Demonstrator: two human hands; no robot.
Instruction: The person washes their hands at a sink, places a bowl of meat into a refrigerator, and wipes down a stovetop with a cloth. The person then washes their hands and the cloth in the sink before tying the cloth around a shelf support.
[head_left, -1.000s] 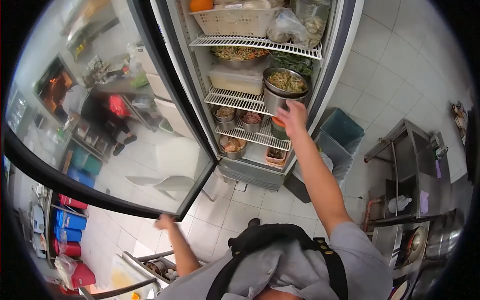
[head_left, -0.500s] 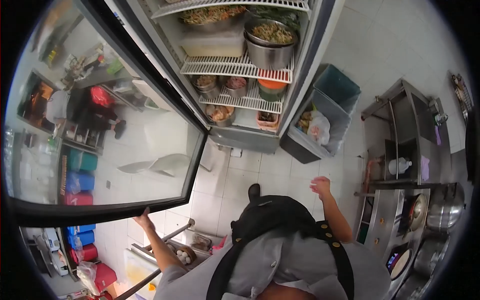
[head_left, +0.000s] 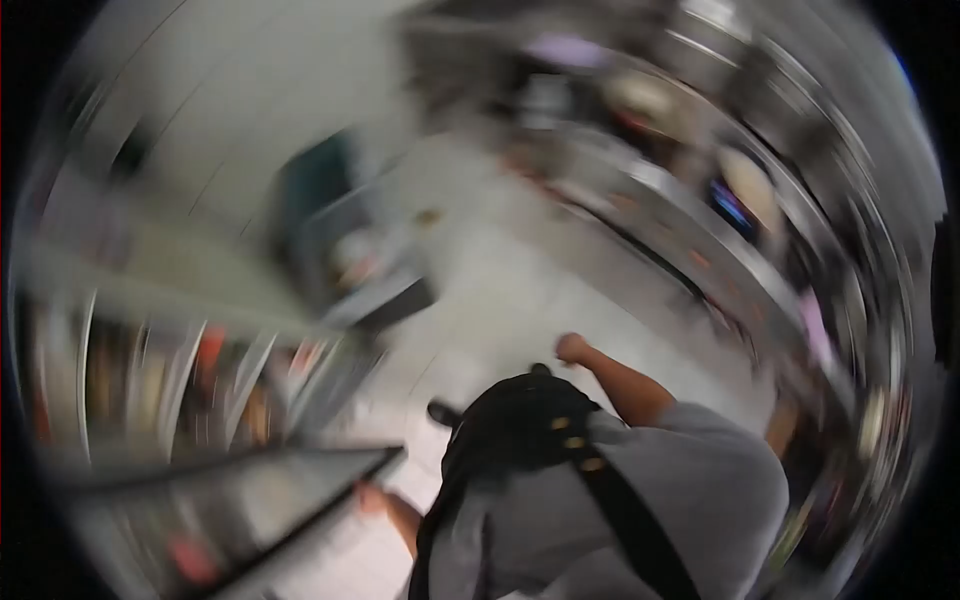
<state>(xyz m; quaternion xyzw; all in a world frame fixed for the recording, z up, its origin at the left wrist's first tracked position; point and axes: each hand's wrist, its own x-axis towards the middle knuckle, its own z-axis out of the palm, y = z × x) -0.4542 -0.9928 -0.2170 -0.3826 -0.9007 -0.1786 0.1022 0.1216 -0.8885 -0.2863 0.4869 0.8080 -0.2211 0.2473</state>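
Blurred kitchen, pale tiled floor (head_left: 480, 290), fridge door (head_left: 265, 500) swung out at lower left
A steel table (head_left: 685, 245) runs along the right, bins (head_left: 345, 235) stand near the fridge shelves (head_left: 183, 390); the door looks glassy, dark-framed, slanting below them; left hand (head_left: 373, 499) at its edge, right hand (head_left: 573, 348) over the floor, each grip too smeared to tell wide or narrow

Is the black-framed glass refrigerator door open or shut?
Open: the black-framed glass refrigerator door stands angled away from the white-edged shelves, which show uncovered, though blurred. The left hand is by the door's edge.
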